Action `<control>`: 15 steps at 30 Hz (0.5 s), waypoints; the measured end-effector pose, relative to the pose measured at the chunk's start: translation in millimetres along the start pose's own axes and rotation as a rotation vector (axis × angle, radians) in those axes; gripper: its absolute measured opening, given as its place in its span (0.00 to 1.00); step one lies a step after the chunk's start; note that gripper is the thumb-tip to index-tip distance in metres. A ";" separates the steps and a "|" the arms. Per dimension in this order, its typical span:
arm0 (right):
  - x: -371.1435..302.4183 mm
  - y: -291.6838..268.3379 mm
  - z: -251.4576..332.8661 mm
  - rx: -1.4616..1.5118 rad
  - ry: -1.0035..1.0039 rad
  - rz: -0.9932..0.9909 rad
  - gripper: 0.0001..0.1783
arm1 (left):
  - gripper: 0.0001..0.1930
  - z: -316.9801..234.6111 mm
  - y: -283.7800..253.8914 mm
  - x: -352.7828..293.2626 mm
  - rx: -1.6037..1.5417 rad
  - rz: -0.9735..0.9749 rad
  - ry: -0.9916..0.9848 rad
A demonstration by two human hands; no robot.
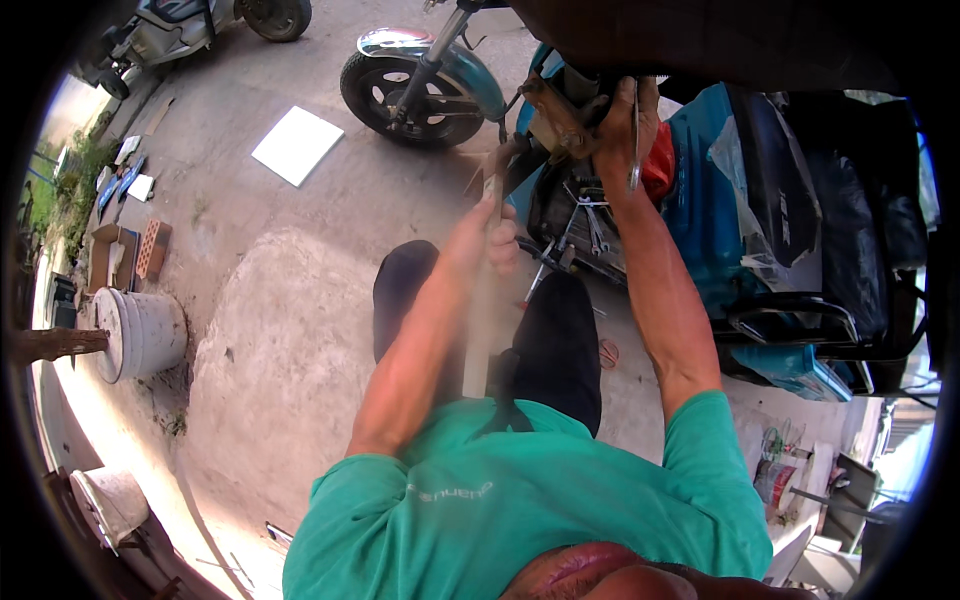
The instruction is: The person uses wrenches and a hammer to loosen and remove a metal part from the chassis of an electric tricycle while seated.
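Observation:
My left hand (490,240) is closed round the pale wooden handle of a hammer (481,330). The handle is smeared by motion; the brownish head is up beside a rusty metal bracket (555,118) at the front of a teal motor vehicle (695,180). Higher up and to the right, my right hand (628,125) grips a slim shiny metal tool (635,168) against the bracket area. One end of it shows below the palm; its kind is not clear. Several wrenches (592,222) lie on the vehicle's footboard, under my hands.
The vehicle's front wheel (410,100) stands ahead, its black seat (850,220) to the right. A white square panel (298,146) lies on the concrete. On the left are a lidded white bucket (145,335), a cardboard box (112,258) and a brick (152,250). Another vehicle (200,30) stands far left.

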State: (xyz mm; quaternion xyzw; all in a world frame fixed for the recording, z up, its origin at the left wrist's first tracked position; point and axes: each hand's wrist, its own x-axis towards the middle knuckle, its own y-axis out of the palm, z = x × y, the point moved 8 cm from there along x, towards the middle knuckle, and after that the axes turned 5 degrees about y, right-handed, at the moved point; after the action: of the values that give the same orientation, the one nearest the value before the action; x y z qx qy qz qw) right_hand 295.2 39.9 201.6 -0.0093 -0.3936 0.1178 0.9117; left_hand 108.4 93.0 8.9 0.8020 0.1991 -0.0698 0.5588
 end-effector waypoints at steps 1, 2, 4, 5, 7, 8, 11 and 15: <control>2.0 0.1 0.6 -0.032 0.018 0.021 0.24 | 0.18 -4.4 2.4 -1.8 0.035 0.005 0.035; -0.4 0.1 1.0 -0.034 0.033 0.034 0.25 | 0.18 -2.1 -1.9 -1.8 0.009 -0.004 0.028; -5.4 -3.4 10.3 -0.036 0.051 0.055 0.25 | 0.18 3.2 -12.3 0.8 -0.038 -0.011 0.017; -8.7 -10.1 12.2 -0.092 0.068 0.052 0.25 | 0.18 5.9 -21.4 1.5 -0.051 -0.065 0.022; -19.3 -31.8 7.4 -0.209 0.109 0.047 0.24 | 0.18 12.3 -39.6 -0.4 -0.079 -0.177 0.024; -26.1 -35.4 20.7 -0.257 -0.060 0.062 0.23 | 0.18 15.4 -42.2 -3.8 -0.113 -0.178 0.030; -49.9 -34.9 16.9 -0.215 0.140 0.316 0.22 | 0.19 43.2 -40.5 -19.9 -0.190 -0.134 -0.005; -51.8 -21.0 29.3 -0.374 0.024 0.434 0.28 | 0.19 81.0 -27.0 -27.8 -0.272 0.076 -0.139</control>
State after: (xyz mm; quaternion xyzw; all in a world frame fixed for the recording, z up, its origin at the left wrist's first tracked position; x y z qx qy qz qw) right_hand 244.2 5.8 187.1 -0.2625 -0.3865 0.2354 0.8523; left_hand 81.3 19.5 -34.9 0.7189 0.1371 -0.0764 0.6771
